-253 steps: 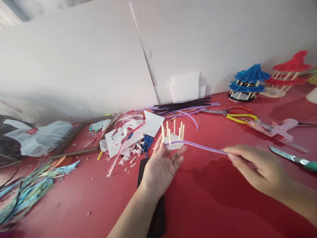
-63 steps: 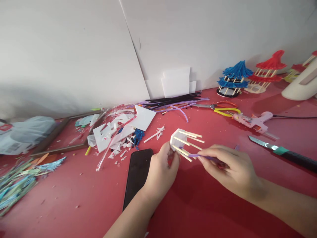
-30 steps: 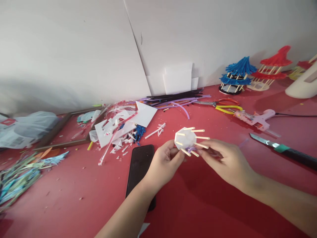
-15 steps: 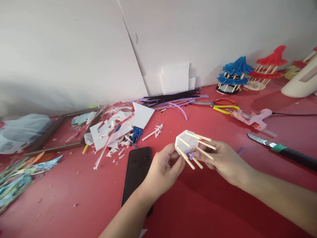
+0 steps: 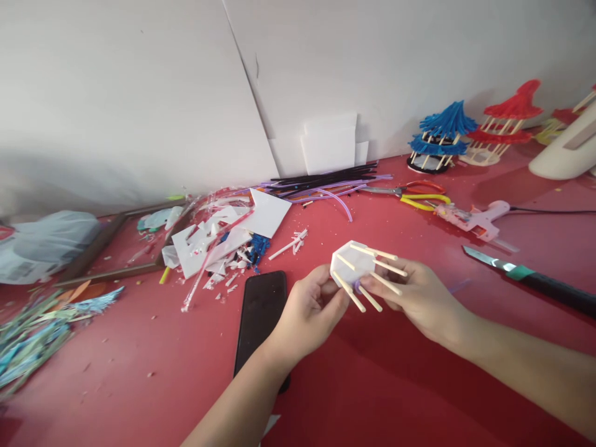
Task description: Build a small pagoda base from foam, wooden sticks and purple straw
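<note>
White polygonal plate (image 5: 361,267), smooth and flat, quantity one, is held tilted above the near centre of the red surface (image 5: 186,385). At least seven pale round sticks (image 5: 387,285) project from its face toward the right; overlap prevents a firm count. One fuzzy purple stem (image 5: 357,287) shows as a short curl at the plate's near edge.

Hands: the left hand (image 5: 310,313) is clamped on the plate's near left edge. The right hand (image 5: 421,298) is closed on the purple stem at the near right edge, fingers among the sticks.

Near left: one black rectangular phone (image 5: 261,316), flat, partly under the left forearm. Far left: one translucent plastic bag (image 5: 58,242) with print too blurred to read; one brown rectangular frame (image 5: 112,273); a heap of angular white board scraps (image 5: 195,254), uncounted.

Far centre: one bundle of straight black stems (image 5: 326,180) mixed with purple ones.

Right, from far to near: two complete tiered models with stick columns, one blue-roofed model (image 5: 444,124) and one red-roofed model (image 5: 514,105); one hand tool with one red and one yellow handle (image 5: 419,203); one pink glue gun (image 5: 479,220) with a black cord; one cutter (image 5: 549,285) with a metal blade, green collar and black handle.
</note>
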